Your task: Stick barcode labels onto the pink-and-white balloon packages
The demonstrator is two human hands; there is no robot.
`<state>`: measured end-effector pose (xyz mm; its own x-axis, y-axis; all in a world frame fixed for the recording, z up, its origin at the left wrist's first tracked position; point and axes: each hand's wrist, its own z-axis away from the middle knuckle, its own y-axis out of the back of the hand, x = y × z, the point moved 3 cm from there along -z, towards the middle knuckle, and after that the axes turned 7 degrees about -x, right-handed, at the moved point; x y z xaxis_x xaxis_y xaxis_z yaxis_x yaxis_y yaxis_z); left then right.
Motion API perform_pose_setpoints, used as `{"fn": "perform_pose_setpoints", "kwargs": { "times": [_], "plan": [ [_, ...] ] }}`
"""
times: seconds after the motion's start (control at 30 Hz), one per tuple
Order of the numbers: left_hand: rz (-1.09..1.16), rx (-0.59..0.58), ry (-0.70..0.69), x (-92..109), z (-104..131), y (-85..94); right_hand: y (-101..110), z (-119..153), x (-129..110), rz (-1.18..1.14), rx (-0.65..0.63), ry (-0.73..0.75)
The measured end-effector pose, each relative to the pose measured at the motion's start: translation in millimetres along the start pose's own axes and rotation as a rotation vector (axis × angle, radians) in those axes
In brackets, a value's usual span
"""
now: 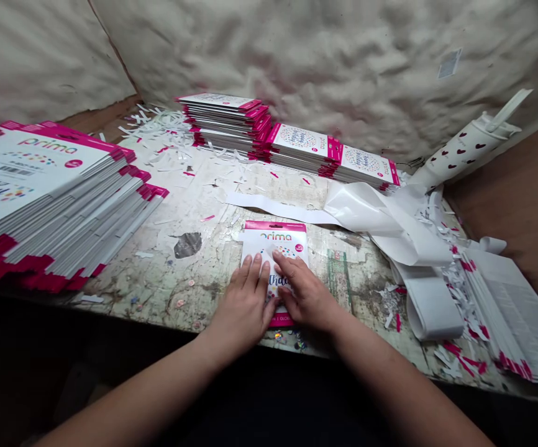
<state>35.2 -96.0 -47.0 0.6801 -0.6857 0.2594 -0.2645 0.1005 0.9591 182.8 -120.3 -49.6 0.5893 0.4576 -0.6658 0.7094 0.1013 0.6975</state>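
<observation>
A white and pink printed card [278, 239] marked "prima" lies flat on the worn table [194, 205] near its front edge. My left hand [245, 304] rests palm down on the card's lower left part, fingers together and stretched forward. My right hand [304, 295] presses on the card's lower right part, its fingers pointing up and left across the print. Both hands hide the card's lower half. Neither hand grips anything.
A tall stack of the same cards [50, 198] fills the left side. More stacks [232, 121] line the far wall. White backing strips [390, 223], paper scraps, and a heart-printed roll [465, 149] lie at the right, beside another card pile [515, 316].
</observation>
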Motion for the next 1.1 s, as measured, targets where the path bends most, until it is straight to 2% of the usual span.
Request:
{"fn": "perform_pose_setpoints", "kwargs": {
  "times": [0.07,0.1,0.17,0.2,0.27,0.33,0.43,0.53,0.7,0.73,0.8,0.87,0.9,1.0,1.03,1.1],
  "plan": [
    [-0.048,-0.016,-0.01,4.4,5.6,-8.6,11.4,-2.3,2.1,-0.156,0.077,-0.071],
    [-0.051,-0.026,-0.004,5.0,6.3,-10.2,19.3,-4.1,4.4,-0.25,0.156,-0.132],
    [-0.035,-0.042,0.003,4.9,5.5,-9.3,34.5,-8.6,11.1,-0.456,0.323,-0.292],
    [-0.024,-0.046,0.005,4.6,4.8,-7.7,39.3,-11.5,14.9,-0.565,0.362,-0.386],
    [-0.001,-0.034,0.002,4.5,4.0,-4.3,41.3,-18.4,21.2,-0.785,0.305,-0.57],
    [0.019,0.001,-0.002,5.0,4.2,-1.9,36.6,-24.3,24.6,-0.958,0.176,-0.715],
    [0.042,0.035,-0.001,6.0,5.2,-1.2,28.1,-29.1,27.3,-1.022,0.093,-0.835],
    [0.047,0.024,0.001,6.4,4.8,-1.8,22.2,-31.1,29.4,-0.913,0.089,-0.897],
    [-0.005,-0.097,-0.028,4.8,2.7,-2.5,23.8,-30.4,27.7,-0.707,0.048,-0.929],
    [-0.01,-0.111,-0.04,4.3,2.6,-1.9,27.2,-29.6,25.1,-0.568,0.037,-0.908],
    [-0.009,-0.121,-0.073,3.6,3.0,-0.1,35.7,-27.6,15.7,-0.119,0.051,-0.836],
    [0.004,-0.119,-0.093,3.4,3.7,1.4,38.4,-25.6,0.9,0.305,0.079,-0.684],
    [0.013,-0.122,-0.093,3.5,3.9,1.7,35.3,-23.8,-6.0,0.412,0.068,-0.593],
    [0.027,-0.151,-0.072,4.5,4.4,1.3,17.0,-12.8,-15.4,0.472,-0.089,-0.395],
    [0.028,-0.158,-0.068,4.7,4.5,1.3,12.3,-6.8,-13.7,0.483,-0.13,-0.401],
    [0.036,-0.166,-0.077,3.8,4.8,2.2,9.2,7.3,-5.5,0.527,-0.133,-0.506]
  ]
}}
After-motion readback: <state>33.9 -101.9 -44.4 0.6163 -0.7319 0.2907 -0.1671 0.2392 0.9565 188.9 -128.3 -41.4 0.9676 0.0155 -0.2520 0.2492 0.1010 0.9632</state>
